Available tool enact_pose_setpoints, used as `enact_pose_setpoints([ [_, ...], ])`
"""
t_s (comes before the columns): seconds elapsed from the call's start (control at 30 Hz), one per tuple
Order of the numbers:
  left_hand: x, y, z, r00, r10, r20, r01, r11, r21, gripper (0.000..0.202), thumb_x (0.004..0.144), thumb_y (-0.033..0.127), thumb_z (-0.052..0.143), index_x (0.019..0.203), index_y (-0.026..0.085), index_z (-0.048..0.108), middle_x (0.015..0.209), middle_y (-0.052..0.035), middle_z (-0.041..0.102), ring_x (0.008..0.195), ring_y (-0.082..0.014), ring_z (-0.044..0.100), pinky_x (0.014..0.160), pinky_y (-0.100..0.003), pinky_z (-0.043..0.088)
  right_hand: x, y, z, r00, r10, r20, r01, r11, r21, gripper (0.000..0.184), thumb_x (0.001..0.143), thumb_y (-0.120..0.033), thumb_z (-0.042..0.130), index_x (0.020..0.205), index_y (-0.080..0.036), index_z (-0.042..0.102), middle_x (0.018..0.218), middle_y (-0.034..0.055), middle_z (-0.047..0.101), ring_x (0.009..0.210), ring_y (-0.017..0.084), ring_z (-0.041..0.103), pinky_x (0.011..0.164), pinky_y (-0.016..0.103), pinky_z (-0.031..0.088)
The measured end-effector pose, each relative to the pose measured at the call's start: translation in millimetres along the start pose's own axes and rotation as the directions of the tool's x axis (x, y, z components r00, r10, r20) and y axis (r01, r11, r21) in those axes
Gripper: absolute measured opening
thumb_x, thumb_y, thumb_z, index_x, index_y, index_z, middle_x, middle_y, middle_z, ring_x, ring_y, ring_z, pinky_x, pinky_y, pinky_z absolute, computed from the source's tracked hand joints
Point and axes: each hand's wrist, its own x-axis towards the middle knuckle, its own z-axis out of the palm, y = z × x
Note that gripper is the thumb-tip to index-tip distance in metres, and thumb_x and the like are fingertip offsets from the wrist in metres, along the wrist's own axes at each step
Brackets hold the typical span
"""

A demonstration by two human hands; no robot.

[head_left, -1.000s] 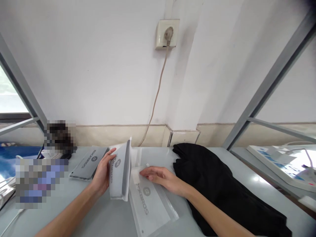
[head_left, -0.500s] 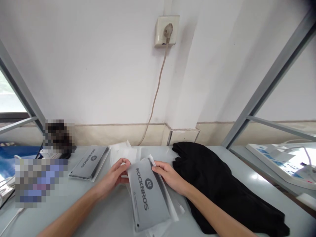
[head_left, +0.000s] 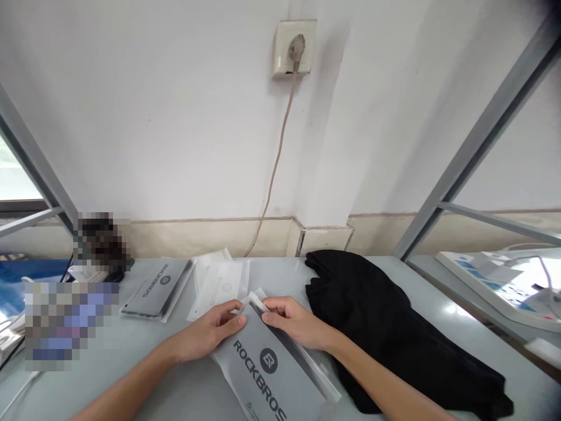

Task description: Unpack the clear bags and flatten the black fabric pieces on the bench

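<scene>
- We find the grey packet (head_left: 272,380) at the bottom centre of the frame, slanted, its top towards the upper left and its lower end cut off by the frame's edge; we read ROCKBROS beside a round dark badge.
- We see the left hand (head_left: 213,332) pinching the packet's top edge, thumb on the front and fingers bent behind it.
- We see the right hand (head_left: 300,324) gripping the same packet near its top right corner, thumb on the front, just beside the left one.
- We cannot tell whether the packet touches the table (head_left: 184,394) beneath it.
- To the left of centre we see a second packet (head_left: 153,292), also grey and marked ROCKBROS, lying flat.
- Between that one and the hands we see some pale plastic bags (head_left: 223,280) lying overlapped, with faint print.
- To the right of centre we have a black cloth (head_left: 394,333) spread in folds, partly behind the right forearm.
- Above, at upper centre, we see a wall socket (head_left: 283,49) with a plugged-in cord (head_left: 280,146) hanging down.
</scene>
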Motion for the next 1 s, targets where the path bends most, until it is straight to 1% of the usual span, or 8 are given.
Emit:
enact_pose_setpoints([
  [0.07,3.0,-4.5,-2.2,1.0,-0.003,0.01,0.003,1.0,-0.008,0.038,0.094,0.057,0.066,0.104,0.02,0.062,0.086,-0.0007,0.065,0.071,-0.0144,0.062,0.064,-0.024,0.046,0.8,1.4,-0.1,1.0,-0.02,-0.005,0.02,0.999,-0.039,0.053,0.085,-0.07,0.07,0.086,-0.017,0.068,0.073,-0.0015,0.059,0.066,0.014,0.05,0.062,0.025,0.04],
  [0.2,4.1,-6.3,-3.0,0.999,-0.033,-0.033,0.032,0.999,-0.021,0.038,0.091,0.055,0.071,0.095,0.021,0.056,0.081,0.0021,0.061,0.068,-0.0132,0.058,0.063,-0.024,0.044,1.0,1.6,0.3,0.995,-0.074,-0.068,0.063,0.985,-0.159,0.048,0.092,-0.067,0.064,0.091,-0.019,0.068,0.073,-0.0025,0.054,0.065,0.013,0.045,0.061,0.025,0.038],
  [0.33,1.5,-1.7,2.1,0.999,-0.04,-0.017,0.04,0.999,-0.007,0.037,0.092,0.056,0.07,0.095,0.02,0.06,0.086,0.0002,0.063,0.073,-0.0151,0.059,0.068,-0.025,0.046,-0.9,-1.2,2.5,0.992,-0.09,-0.093,0.067,0.972,-0.225,0.041,0.097,-0.062,0.059,0.095,-0.021,0.065,0.074,-0.0037,0.05,0.063,0.012,0.04,0.059,0.024,0.034],
  [0.53,2.6,-5.8,3.3,0.999,0.03,-0.012,-0.027,0.986,0.165,0.046,0.098,0.062,0.056,0.101,0.018,0.07,0.091,-0.0032,0.064,0.08,-0.0185,0.058,0.074,-0.028,0.045,-1.0,-2.3,7.2,0.993,-0.088,-0.083,0.063,0.962,-0.266,0.039,0.1,-0.059,0.057,0.094,-0.021,0.063,0.074,-0.0035,0.049,0.065,0.012,0.041,0.058,0.024,0.032],
  [0.67,4.3,-9.4,1.5,0.999,0.033,-0.005,-0.031,0.98,0.195,0.048,0.099,0.063,0.053,0.099,0.018,0.067,0.087,-0.0019,0.06,0.076,-0.0171,0.054,0.071,-0.028,0.044,0.1,0.0,9.9,0.993,-0.085,-0.077,0.062,0.962,-0.265,0.041,0.101,-0.06,0.055,0.092,-0.02,0.062,0.073,-0.0032,0.05,0.066,0.012,0.042,0.058,0.024,0.032],
  [0.83,1.4,-3.3,7.1,0.998,0.056,0.034,-0.063,0.959,0.276,0.049,0.1,0.064,0.049,0.092,0.018,0.064,0.086,-0.001,0.057,0.076,-0.0166,0.052,0.072,-0.027,0.044,0.3,0.2,11.6,0.993,-0.084,-0.086,0.063,0.973,-0.221,0.038,0.101,-0.06,0.056,0.097,-0.022,0.059,0.067,-0.0063,0.045,0.06,0.011,0.037,0.055,0.023,0.03],
  [0.9,-0.2,-1.8,10.2,0.999,0.043,0.032,-0.051,0.945,0.322,0.05,0.1,0.066,0.048,0.093,0.018,0.063,0.082,0.0002,0.055,0.071,-0.0153,0.052,0.067,-0.027,0.044,0.4,-0.8,12.1,0.991,-0.102,-0.083,0.08,0.968,-0.236,0.038,0.101,-0.058,0.057,0.095,-0.021,0.06,0.068,-0.006,0.047,0.061,0.011,0.038,0.056,0.023,0.031],
  [1.0,-1.1,-4.2,12.8,0.999,-0.054,0.0,0.051,0.943,0.33,0.054,0.098,0.072,0.044,0.1,0.02,0.059,0.068,0.006,0.044,0.048,-0.011,0.04,0.046,-0.024,0.033,0.3,-2.2,12.8,0.99,-0.128,-0.053,0.108,0.953,-0.282,0.038,0.1,-0.055,0.059,0.087,-0.02,0.058,0.065,-0.0069,0.042,0.06,0.01,0.035,0.055,0.024,0.028],
])
